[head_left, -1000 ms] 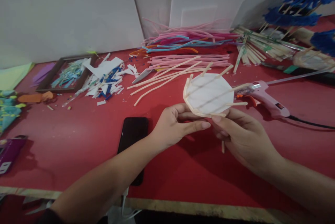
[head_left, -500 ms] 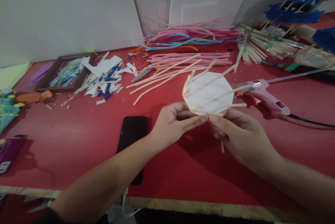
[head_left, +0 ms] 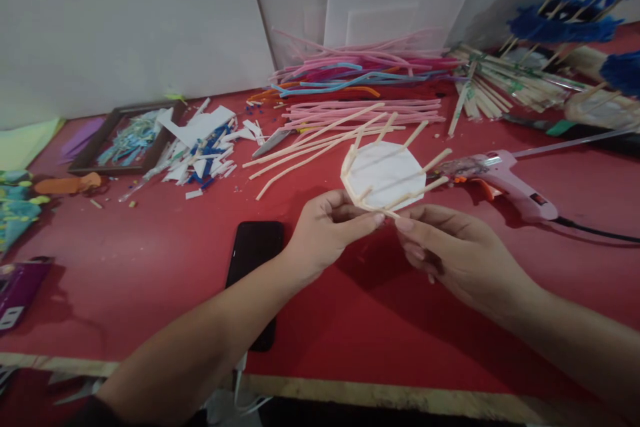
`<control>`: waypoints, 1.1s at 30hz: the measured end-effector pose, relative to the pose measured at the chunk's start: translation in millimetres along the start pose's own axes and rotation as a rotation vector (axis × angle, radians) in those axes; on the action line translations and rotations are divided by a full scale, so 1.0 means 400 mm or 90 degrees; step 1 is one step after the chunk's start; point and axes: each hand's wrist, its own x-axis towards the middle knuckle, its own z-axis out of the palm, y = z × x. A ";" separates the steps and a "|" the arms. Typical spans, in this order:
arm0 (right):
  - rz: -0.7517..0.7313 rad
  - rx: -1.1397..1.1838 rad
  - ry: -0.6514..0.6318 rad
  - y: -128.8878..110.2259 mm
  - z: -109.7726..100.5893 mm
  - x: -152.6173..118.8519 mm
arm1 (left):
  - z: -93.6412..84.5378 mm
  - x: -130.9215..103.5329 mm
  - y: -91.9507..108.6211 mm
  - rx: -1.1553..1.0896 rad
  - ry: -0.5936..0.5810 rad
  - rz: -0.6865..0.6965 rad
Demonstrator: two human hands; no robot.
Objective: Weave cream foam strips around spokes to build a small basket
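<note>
A white many-sided disc (head_left: pixel 387 174) with cream fuzzy stems standing out around its rim is held above the red table. My left hand (head_left: pixel 330 230) pinches its lower left edge between thumb and fingers. At the lower edge, my right hand (head_left: pixel 445 247) has its thumb and fingers closed on a cream stem (head_left: pixel 390 213) that runs along the rim. The two thumbs are close together. The tip of a stem shows below the right fingers. Loose cream stems (head_left: pixel 300 155) lie behind the left hand.
Right of the disc lies a pink glue gun (head_left: pixel 525 187). A black phone (head_left: pixel 255 254) rests near my left forearm. Pink stems (head_left: pixel 365 112), white scraps (head_left: pixel 200 130), a brown frame (head_left: pixel 83 162) and wooden sticks (head_left: pixel 483 97) lie farther back.
The disc has tilted and shifted slightly left, and its stems now point more up and to the right. My right thumb has slid a little left with the rim stem.
</note>
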 end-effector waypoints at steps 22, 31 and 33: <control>-0.121 -0.113 0.071 -0.039 -0.047 -0.049 | -0.019 -0.006 -0.016 0.379 0.079 0.275; -0.225 -0.211 0.106 -0.035 -0.042 -0.051 | -0.029 -0.019 -0.020 0.531 0.099 0.391; -0.364 -0.407 0.150 -0.037 -0.051 -0.055 | -0.030 -0.022 -0.016 0.558 0.123 0.416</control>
